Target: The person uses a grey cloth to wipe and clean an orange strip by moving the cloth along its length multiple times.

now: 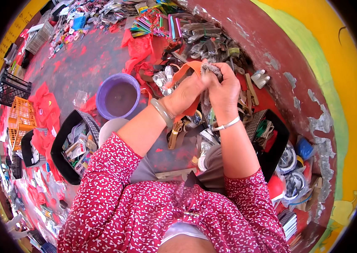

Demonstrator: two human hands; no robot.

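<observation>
My left hand [185,93] and my right hand [225,92] meet in front of me, both closed. An orange strap [192,65], perhaps a belt, loops up from my left hand and hangs below it. Bunched in my right hand is a grey, fuzzy rag [211,68], part of it dangling under the fingers. The rag seems to be pressed against the strap, but the fingers hide where they meet. Left of my hands stands a purple basin [100,98] with murky grey liquid in it.
Black baskets of small goods stand to the left [60,162] and right [280,143]. Ahead lie bundled straps [205,31] and coloured sticks [174,27]. An orange crate [21,116] is at far left. A peeling red and yellow wall [313,80] curves along the right.
</observation>
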